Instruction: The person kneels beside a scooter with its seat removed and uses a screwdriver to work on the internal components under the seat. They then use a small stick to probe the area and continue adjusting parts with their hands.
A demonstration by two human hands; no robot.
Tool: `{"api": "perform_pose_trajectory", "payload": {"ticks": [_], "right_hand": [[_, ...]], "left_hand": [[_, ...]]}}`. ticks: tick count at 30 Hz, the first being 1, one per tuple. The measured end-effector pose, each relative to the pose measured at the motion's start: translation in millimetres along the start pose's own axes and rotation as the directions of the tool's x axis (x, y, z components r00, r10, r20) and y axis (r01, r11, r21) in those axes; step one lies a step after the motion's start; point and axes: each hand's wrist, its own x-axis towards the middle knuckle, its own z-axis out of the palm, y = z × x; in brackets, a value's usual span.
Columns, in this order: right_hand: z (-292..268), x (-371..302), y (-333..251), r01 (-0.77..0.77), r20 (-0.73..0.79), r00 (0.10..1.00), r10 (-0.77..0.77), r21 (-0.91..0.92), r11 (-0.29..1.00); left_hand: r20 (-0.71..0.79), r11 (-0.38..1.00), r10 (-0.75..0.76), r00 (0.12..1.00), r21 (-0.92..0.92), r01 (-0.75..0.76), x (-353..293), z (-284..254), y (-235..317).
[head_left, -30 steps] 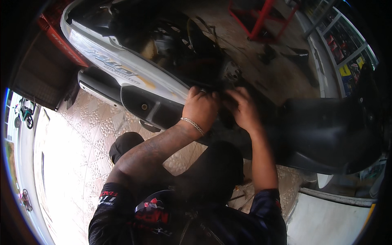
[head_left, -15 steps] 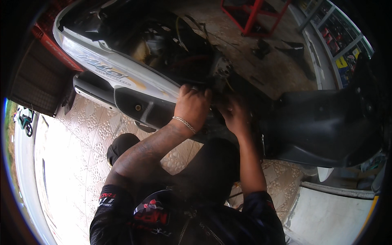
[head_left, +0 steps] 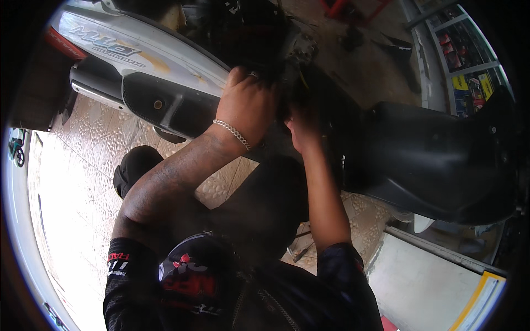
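A scooter with its upper part opened up lies across the view; its white side panel (head_left: 149, 52) runs from the upper left toward my hands. My left hand (head_left: 247, 105) is closed at the front end of this panel, fingers curled down into the dark frame area. What they grip is hidden. Close by on the right, my right hand (head_left: 302, 129) reaches into the same shadowed area, its fingers bent inward and blurred. Anything in it is too dark to name. Just beyond both hands sits a grey metal part (head_left: 302, 47).
The black front plastic (head_left: 436, 160) of the scooter fills the right side. Below the white panel is a black side cover (head_left: 157, 102). A red stand (head_left: 359, 11) and loose black parts (head_left: 395, 47) are on the floor beyond. Glass shelving (head_left: 466, 60) stands far right.
The scooter and both hands have shifted left and up in view. My right hand has turned and drawn in closer to my left, which keeps its curled grip.
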Motion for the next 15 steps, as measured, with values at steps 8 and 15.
{"api": "perform_pose_trajectory", "payload": {"ticks": [8, 15], "right_hand": [[-2.8, 16.2, -0.8, -0.123, 0.018, 0.992, 0.128, -0.174, 0.977], [-0.9, -4.4, -1.3, -0.057, -0.006, 0.998, 0.057, -0.054, 0.997]], "left_hand": [[-0.04, 0.999, 0.024, 0.999, 0.026, -0.023, -0.1, 1.7, -3.5], [0.014, 0.998, 0.035, 0.999, 0.051, -0.036, -2.5, 1.4, -4.4]]}}
